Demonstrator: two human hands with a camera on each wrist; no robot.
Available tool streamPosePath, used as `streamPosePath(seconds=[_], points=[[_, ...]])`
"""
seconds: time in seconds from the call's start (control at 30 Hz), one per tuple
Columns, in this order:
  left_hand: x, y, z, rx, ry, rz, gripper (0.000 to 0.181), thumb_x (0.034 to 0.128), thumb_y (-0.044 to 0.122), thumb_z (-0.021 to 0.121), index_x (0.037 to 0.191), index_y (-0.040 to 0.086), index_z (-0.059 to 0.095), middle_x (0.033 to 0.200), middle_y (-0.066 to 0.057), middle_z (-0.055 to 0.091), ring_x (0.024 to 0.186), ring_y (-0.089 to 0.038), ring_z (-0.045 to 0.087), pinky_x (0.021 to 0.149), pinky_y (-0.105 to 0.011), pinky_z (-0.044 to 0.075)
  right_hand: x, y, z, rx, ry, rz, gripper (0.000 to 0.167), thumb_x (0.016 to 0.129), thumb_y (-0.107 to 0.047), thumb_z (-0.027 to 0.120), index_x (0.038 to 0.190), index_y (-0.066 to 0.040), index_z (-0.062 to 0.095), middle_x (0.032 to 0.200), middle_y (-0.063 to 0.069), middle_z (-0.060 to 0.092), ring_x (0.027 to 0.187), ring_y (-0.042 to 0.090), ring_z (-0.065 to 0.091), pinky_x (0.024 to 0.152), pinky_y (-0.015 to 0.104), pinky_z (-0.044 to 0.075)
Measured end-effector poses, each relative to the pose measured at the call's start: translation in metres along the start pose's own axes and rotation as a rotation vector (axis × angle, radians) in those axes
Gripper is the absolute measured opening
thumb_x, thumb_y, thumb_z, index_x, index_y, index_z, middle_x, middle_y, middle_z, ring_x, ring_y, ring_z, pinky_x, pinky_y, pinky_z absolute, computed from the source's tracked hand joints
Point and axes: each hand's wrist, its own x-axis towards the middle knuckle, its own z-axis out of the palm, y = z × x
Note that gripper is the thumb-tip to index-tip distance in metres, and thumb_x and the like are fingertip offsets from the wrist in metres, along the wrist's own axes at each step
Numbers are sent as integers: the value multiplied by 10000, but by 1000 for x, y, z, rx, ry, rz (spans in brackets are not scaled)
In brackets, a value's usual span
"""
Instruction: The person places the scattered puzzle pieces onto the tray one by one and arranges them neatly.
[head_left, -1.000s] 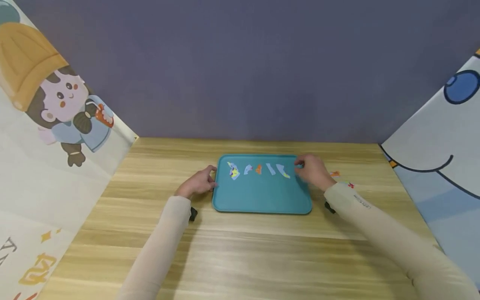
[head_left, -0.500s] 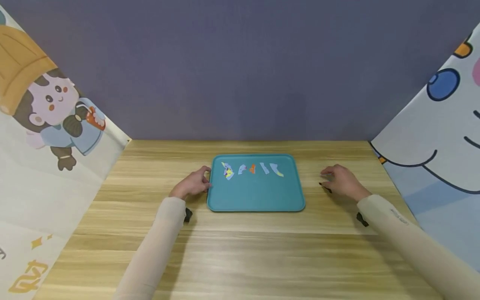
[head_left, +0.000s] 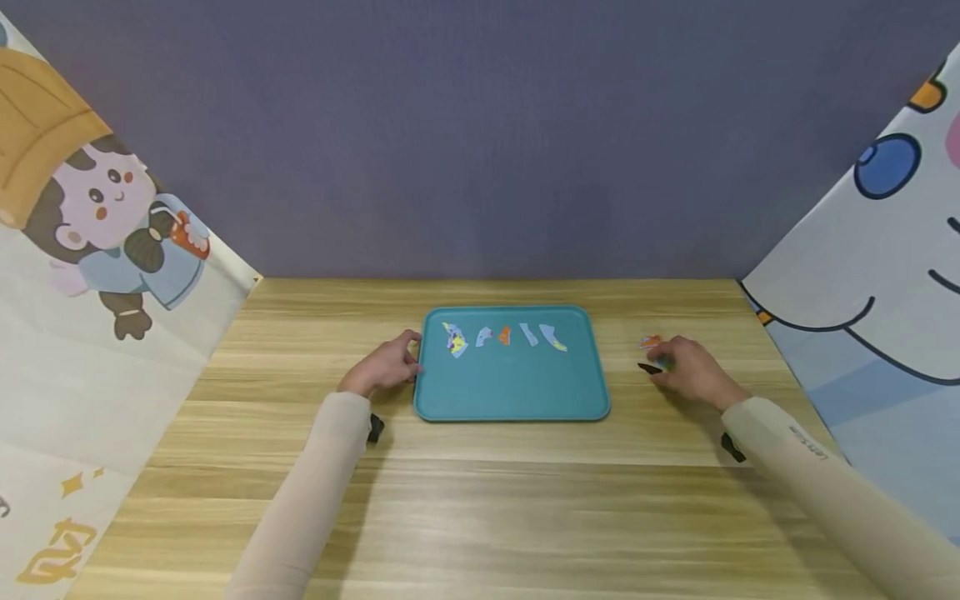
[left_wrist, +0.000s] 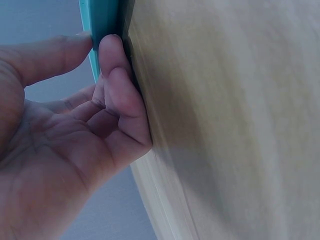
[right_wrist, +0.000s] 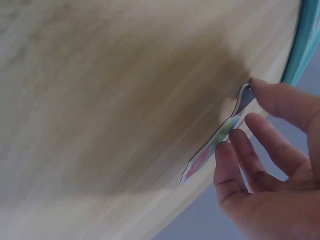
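In the head view, the left hand holds the left edge of the teal tray, its fingers bent against the side. Along the far part of the tray runs a row of small cut pieces, spaced apart. To the right of the tray, on the bare counter, the right hand bends over more pieces. A dark piece lies right by its thumb, on the side facing the tray, its long axis running roughly left to right. An orange piece lies just past the fingertips, farther from the person. A greenish piece shows partly beneath the fingers. The right hand is clearly the nearer one to all three.

In the left wrist view, the thumb rests on the tray's rim and the other fingers curl in beside it, close to the counter.

In the right wrist view, the thumb stands apart from the other fingers, which are loosely bent and seem to grip nothing. The thumb tip meets the end of the dark piece; the fingertips are at the edge of a pink-and-green strip lengthwise beside them. The relation that counts seems to be this thumb-to-fingertip gap across the pieces; whether they overlap I cannot tell.
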Motion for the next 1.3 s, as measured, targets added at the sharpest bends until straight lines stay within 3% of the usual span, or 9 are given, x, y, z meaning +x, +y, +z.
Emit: streamPosePath(seconds=[0.17, 0.33, 0.57, 0.8, 1.07, 1.3], points=[[0, 0, 0, 4, 0, 2, 585, 924, 98, 607, 1416, 35, 298, 897, -75, 635, 783, -176, 615, 843, -417, 444, -2, -2, 2, 19, 13, 13, 223, 768, -24, 741, 977, 32, 687, 950, 187, 614, 892, 378, 573, 796, 527, 427], [-1, 0, 0, -3, -1, 2, 585, 925, 99, 605, 1418, 36, 297, 896, -75, 634, 785, -179, 614, 853, -425, 440, -3, -4, 5, 53, 6, 12, 178, 771, 17, 718, 947, 20, 688, 880, 127, 653, 797, 288, 616, 727, 478, 466], [-2, 0, 0, -4, 2, 7, 588, 924, 99, 606, 1418, 34, 295, 907, -83, 633, 783, -181, 618, 836, -418, 447, -1, -11, 7, 25, 28, 23, 162, 751, -51, 735, 899, -3, 687, 783, 40, 655, 719, 211, 608, 673, 421, 476], [-3, 1, 0, 1, 14, 10, 588, 907, 95, 621, 1403, 29, 313, 922, -93, 641, 787, -187, 621, 816, -402, 458, 0, -17, 6, 34, 121, -20, 188, 757, -80, 741, 912, 20, 705, 793, 71, 677, 710, 207, 631, 645, 382, 498], [-3, 2, 0, 0, 18, 5, 600, 902, 94, 626, 1407, 23, 310, 916, -87, 636, 780, -182, 615, 793, -384, 462, 4, -57, -1, 110, 129, -73, 234, 809, -84, 709, 1025, 8, 704, 860, 56, 641, 764, 210, 597, 667, 385, 478], [-4, 4, 0, -14, 18, 1, 614, 903, 90, 626, 1417, 19, 298, 899, -81, 631, 780, -188, 611, 773, -376, 463, 15, -94, 3, 165, 103, -126, 195, 787, -92, 697, 972, -29, 692, 864, 5, 628, 771, 166, 590, 681, 347, 482]])
